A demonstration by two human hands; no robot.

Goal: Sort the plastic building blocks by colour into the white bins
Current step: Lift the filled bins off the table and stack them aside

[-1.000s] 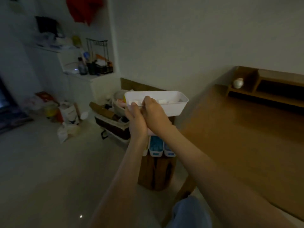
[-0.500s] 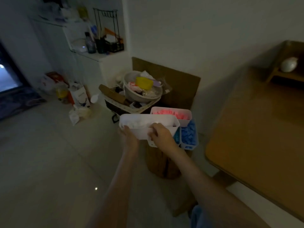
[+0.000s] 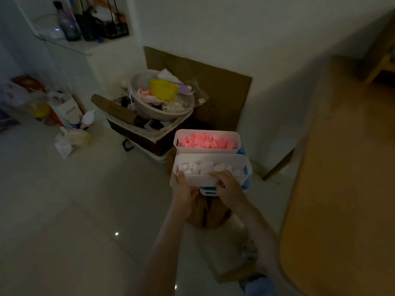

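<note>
Since both of your hands are clamped on the bin of white blocks (image 3: 198,180), judge the handling from there. Your left hand (image 3: 182,190) wraps its near-left corner with the thumb over the lip, and your right hand (image 3: 229,189) has its fingers curled over the near rim. That bin is above the wooden stool (image 3: 210,212), on or just over the slotted bins (image 3: 208,192) stacked on the stool; I cannot tell whether it has touched down. Thin plastic like this is likely light, but it may flex under load. The loose white blocks (image 3: 198,167) would slide if it tips, so hold it level, ideally by opposite sides rather than one edge. Farther back over the stool stands the bin of pink blocks (image 3: 207,149), with blue blocks (image 3: 241,151) showing at its right.
</note>
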